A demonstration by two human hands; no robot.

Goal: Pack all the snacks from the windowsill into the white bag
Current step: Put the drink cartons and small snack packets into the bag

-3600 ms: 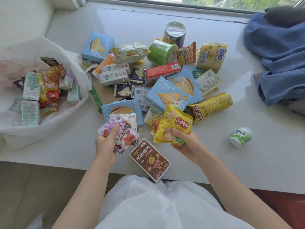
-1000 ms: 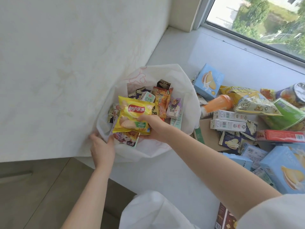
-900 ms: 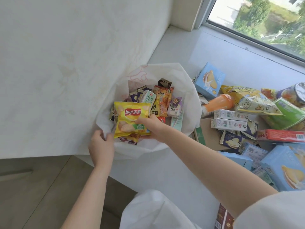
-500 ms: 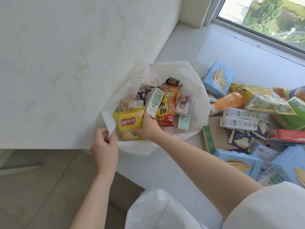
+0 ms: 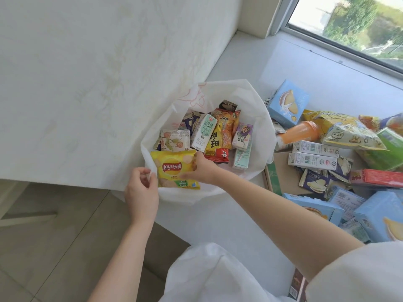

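Head view: the yellow chip packet [image 5: 174, 168] now sits lower inside the white bag [image 5: 257, 110], right hand [image 5: 201, 168] gripping it, left hand [image 5: 141, 190] pinching the rim; blue boxes [image 5: 287, 103] and milk cartons [image 5: 311, 158] wait alongside.

Bright, even daylight entering from the window [image 5: 349, 25] at one o'clock. Soft, faint shadows only. Greenery outside slightly overexposed. Wide-angle bending toward the edges; slight blur at three o'clock among packets.

Head-worn view, angled steeply down
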